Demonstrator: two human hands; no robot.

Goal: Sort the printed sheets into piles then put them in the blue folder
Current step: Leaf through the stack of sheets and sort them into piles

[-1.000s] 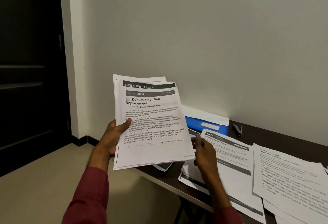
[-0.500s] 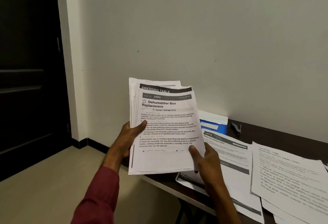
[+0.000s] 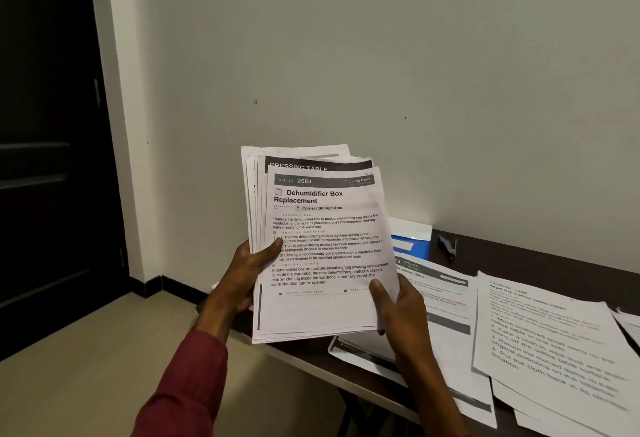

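Both of my hands held one thick stack of printed sheets up in front of me, over the near end of the dark table. My left hand gripped the left edge, with the thumb lying across the front page. My right hand pinched the bottom right corner, thumb on top. The pages were not lined up. Their edges fanned out at the top and the left.

Paper like this is light and floppy, and loose pages slide on each other. I think it was best to hold the stack by its sides and lift one page by a corner.

A middle pile and a right pile lay flat on the table. The blue folder lay at the back by the wall, partly hidden by my stack, near a small stapler.
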